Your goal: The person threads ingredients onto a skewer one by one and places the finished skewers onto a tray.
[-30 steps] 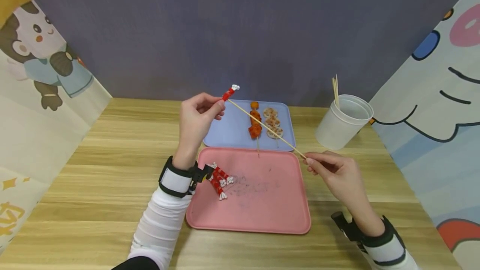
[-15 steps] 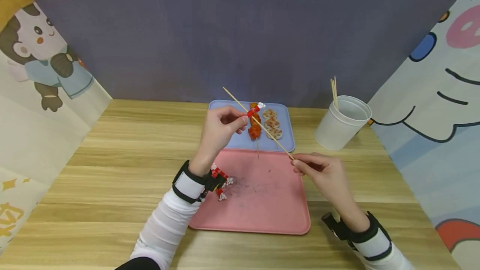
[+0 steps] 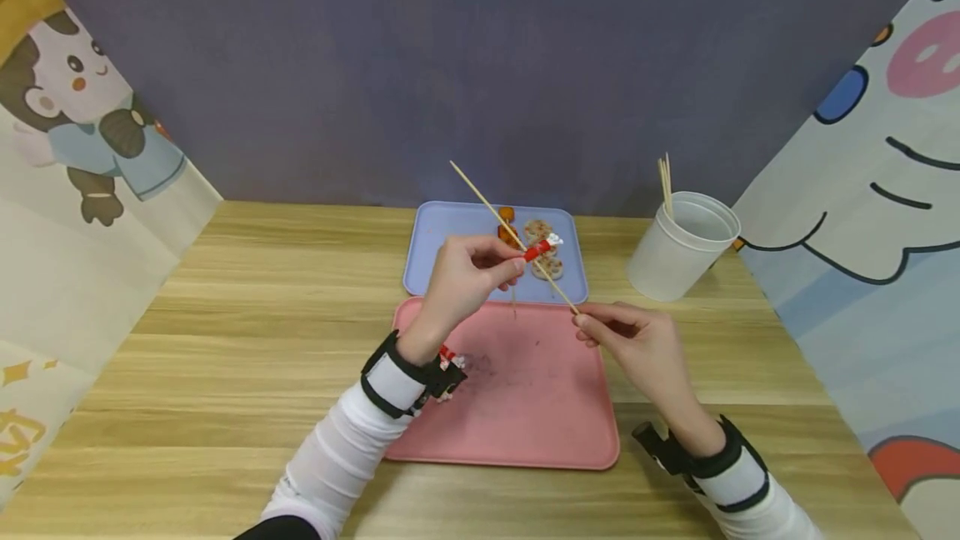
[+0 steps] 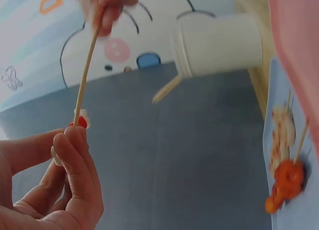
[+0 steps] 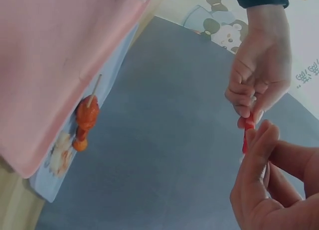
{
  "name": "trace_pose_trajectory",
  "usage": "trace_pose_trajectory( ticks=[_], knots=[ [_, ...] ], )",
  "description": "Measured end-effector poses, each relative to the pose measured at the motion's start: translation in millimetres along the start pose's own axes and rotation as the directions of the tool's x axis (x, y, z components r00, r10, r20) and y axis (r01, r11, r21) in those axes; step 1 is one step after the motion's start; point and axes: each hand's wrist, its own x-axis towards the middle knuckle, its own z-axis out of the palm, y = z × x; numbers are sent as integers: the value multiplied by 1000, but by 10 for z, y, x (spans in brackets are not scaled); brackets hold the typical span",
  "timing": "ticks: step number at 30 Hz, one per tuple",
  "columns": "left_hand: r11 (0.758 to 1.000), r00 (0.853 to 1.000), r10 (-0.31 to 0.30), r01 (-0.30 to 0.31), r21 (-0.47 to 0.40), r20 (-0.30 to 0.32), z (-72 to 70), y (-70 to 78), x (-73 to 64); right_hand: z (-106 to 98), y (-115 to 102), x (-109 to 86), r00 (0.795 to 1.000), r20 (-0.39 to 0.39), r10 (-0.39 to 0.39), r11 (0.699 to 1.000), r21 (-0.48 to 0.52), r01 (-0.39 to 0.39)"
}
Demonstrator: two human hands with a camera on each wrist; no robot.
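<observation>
My left hand [image 3: 468, 280] pinches a small red piece with frilly white ends [image 3: 537, 251] between thumb and fingers. A thin bamboo skewer [image 3: 487, 203] runs through this piece, its bare upper length slanting up to the left. The lower end of the skewer is pinched by my right hand [image 3: 637, 344], close below the red piece. In the left wrist view the skewer [image 4: 87, 65] stretches between both hands, and fingers hide most of the red piece [image 4: 78, 121]. Similar red pieces [image 3: 447, 352] lie on the pink tray [image 3: 540, 432], partly hidden behind my left wrist.
Behind the pink tray lies a blue tray [image 3: 422, 248] with a skewer of orange-red food [image 3: 507, 213] and a skewer of pale browned slices [image 3: 538, 229]. A white bucket [image 3: 667, 257] holding several skewers stands at the right. A dark wall rises behind.
The red piece has slid down the skewer from its tip towards my right hand, carried by my left hand moving right and downward. My right hand has shifted slightly left.
</observation>
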Motion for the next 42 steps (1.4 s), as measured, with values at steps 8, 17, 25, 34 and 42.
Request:
trace_pose_trajectory(
  ticks=[8, 17, 25, 34, 42],
  knots=[
    [1000, 997, 22, -23, 20, 75, 129, -10, -65, 26, -36, 70, 1000, -2, 2, 1000, 21, -2],
    [1000, 982, -16, 15, 6, 188, 222, -15, -92, 54, -31, 92, 999, -5, -36, 999, 37, 36],
    [1000, 981, -23, 22, 6, 193, 233, -1, -92, 60, -39, 87, 1000, -21, -9, 998, 63, 11],
    [859, 935, 50, -220, 463, 351, -161, -127, 2, -39, 65, 94, 998, -67, 12, 992, 124, -3],
    [709, 853, 24, -382, 593, 521, -633, -520, -22, -203, 325, 23, 996, -81, 48, 999, 10, -47]
  ],
)
